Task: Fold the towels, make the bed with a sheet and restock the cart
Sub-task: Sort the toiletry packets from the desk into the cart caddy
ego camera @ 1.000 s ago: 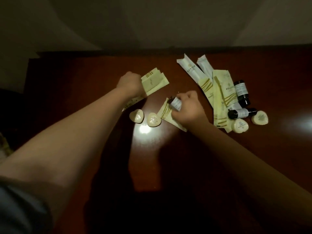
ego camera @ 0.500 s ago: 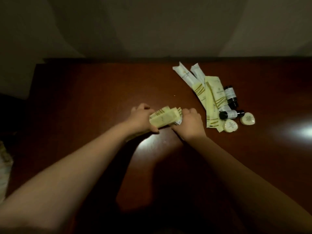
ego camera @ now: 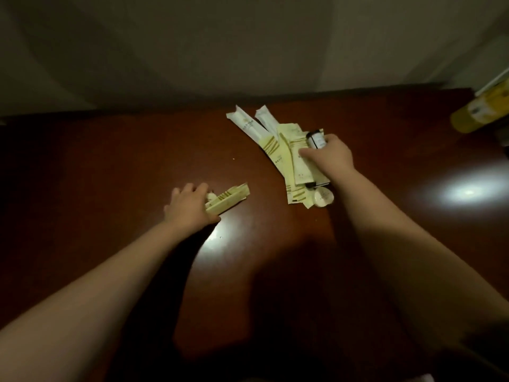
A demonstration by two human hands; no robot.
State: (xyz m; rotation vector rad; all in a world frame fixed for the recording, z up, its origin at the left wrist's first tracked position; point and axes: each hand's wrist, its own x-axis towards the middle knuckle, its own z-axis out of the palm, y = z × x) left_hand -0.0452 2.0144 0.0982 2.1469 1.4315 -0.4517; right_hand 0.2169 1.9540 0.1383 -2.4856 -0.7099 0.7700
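Observation:
A dark wooden table (ego camera: 110, 172) carries small hotel amenities. My left hand (ego camera: 190, 206) grips a stack of cream sachets (ego camera: 228, 201) with gold stripes, low over the table's middle; a heart-shaped soap shows beside its fingers. My right hand (ego camera: 332, 158) has reached to the pile of long sachets (ego camera: 286, 158) at the right and holds a small dark bottle (ego camera: 316, 139) with a white label. A heart-shaped soap (ego camera: 323, 198) lies at the pile's near end. A second dark bottle is partly hidden under my right wrist.
Two white wrapped packets (ego camera: 248, 125) stick out at the back of the pile. A yellow container (ego camera: 484, 108) stands at the table's far right edge. A plain wall (ego camera: 220, 45) rises behind the table. Lamp glare falls on the wood at the right.
My hands have parted. The right hand moved away to the right pile and took hold of a bottle. The left hand stays near the middle with the sachet stack.

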